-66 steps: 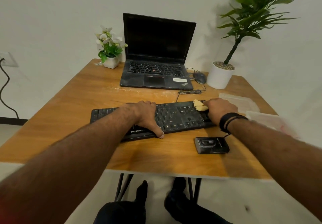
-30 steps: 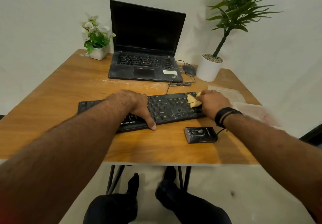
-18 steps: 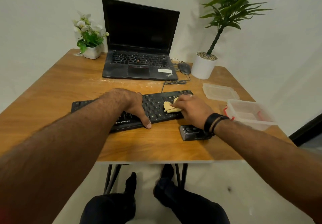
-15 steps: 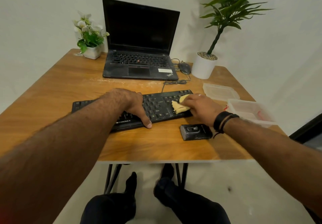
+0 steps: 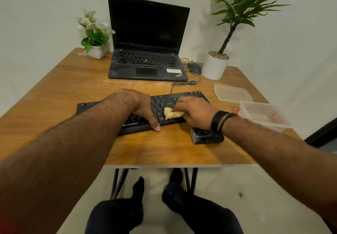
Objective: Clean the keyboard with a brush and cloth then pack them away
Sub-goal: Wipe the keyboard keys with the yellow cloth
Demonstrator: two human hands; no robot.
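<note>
A black keyboard (image 5: 164, 104) lies across the wooden table (image 5: 63, 91). My left hand (image 5: 138, 106) rests on its middle, thumb hooked over the front edge, fingers lying across the keys. My right hand (image 5: 195, 111) grips a bunched yellow cloth (image 5: 171, 113) and presses it on the right-hand keys. A small black brush block (image 5: 204, 137) lies on the table just in front of the keyboard, partly under my right wrist.
A clear plastic box (image 5: 262, 115) stands at the right edge, its lid (image 5: 231, 93) flat behind it. Further back are an open laptop (image 5: 147, 40), a mouse (image 5: 194, 68), a white potted plant (image 5: 215, 66) and a small flower pot (image 5: 96, 51). Pale dust streaks lie before the laptop.
My right hand has slid the cloth back and forth over the right part of the keyboard and is now further left. My left hand has stayed in place.
</note>
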